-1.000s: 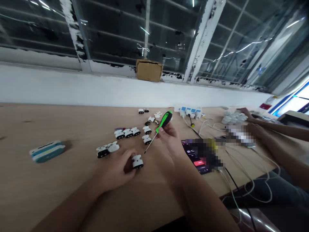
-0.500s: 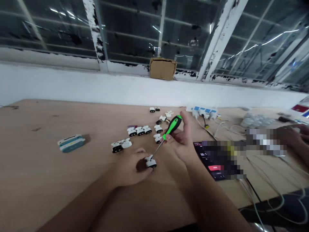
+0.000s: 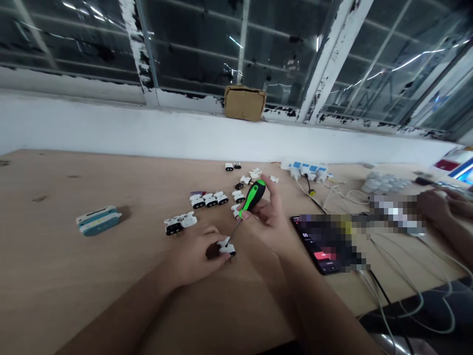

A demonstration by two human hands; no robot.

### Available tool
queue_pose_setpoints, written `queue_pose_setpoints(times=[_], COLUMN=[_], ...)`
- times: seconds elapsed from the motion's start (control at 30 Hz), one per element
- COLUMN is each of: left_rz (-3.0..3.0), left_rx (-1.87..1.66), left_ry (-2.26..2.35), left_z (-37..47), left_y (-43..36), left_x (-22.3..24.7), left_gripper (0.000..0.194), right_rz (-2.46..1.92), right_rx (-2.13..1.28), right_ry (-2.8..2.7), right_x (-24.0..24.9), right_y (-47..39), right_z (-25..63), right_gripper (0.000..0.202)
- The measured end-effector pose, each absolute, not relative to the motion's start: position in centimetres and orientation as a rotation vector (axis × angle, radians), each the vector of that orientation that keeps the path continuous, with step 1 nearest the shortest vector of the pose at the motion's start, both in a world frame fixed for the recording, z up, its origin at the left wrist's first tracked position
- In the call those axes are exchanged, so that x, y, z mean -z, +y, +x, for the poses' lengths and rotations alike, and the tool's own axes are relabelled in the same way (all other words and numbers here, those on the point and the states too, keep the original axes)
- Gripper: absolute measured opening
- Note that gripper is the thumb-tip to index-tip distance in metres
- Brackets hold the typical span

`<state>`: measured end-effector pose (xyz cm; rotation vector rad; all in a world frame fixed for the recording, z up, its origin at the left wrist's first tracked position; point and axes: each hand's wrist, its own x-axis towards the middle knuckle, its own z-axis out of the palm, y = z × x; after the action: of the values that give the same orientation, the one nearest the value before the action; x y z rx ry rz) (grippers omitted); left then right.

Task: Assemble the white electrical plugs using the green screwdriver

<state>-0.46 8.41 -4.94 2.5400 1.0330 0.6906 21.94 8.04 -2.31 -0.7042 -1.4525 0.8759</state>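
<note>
A small white-and-black plug part (image 3: 226,247), judged light, rigid and slippery, is pinned to the worktop (image 3: 74,276) by the closed left hand (image 3: 195,254). A green-handled screwdriver (image 3: 247,203), gripped in the right hand (image 3: 268,214), is set tip-down on it; side holds suit best.

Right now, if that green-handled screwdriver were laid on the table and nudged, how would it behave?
The screwdriver probably rolls: its handle looks rounded. It seems stiff, with a thin straight shaft, and likely light, since the right hand holds it by the fingers alone.
</note>
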Motion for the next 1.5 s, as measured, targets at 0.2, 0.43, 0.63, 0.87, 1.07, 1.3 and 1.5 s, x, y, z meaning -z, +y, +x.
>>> queue_pose_setpoints(times=[0.2, 0.43, 0.63, 0.87, 1.07, 1.3, 1.5], left_rz=[2.556, 2.576, 2.567, 2.628, 2.682, 2.641, 2.582], left_rx=[-0.682, -0.71, -0.759, -0.781, -0.771, -0.813, -0.806], left_ry=[1.058, 1.037, 1.057, 1.011, 0.96, 1.002, 1.008], left_z=[-0.4, -0.3, -0.5, -0.6, -0.4, -0.6, -0.8], left_y=[8.5, 8.6, 9.1, 9.3, 9.6, 10.2, 10.3], left_x=[5.0, 4.6, 5.6, 5.8, 5.3, 5.9, 6.2], left_gripper=[0.02, 0.014, 0.007, 0.005, 0.01, 0.004, 0.001], right_rz=[-0.697, -0.688, -0.738, -0.668, -0.604, -0.689, -0.615], right_rx=[-0.62, -0.185, -0.285, -0.699, -0.732, -0.573, -0.758], right_ry=[-1.4, -1.631, -1.823, -1.731, -1.763, -1.921, -1.953], right_x=[0.8, -4.7, -7.7, -6.9, -7.3, -9.2, -8.7], right_y=[7.4, 7.6, 8.7, 9.2, 9.7, 9.7, 10.3], right_z=[21.5, 19.7, 18.2, 18.5, 18.8, 18.6, 19.6], right_gripper=[0.046, 0.013, 0.013, 0.013, 0.009, 0.023, 0.018])
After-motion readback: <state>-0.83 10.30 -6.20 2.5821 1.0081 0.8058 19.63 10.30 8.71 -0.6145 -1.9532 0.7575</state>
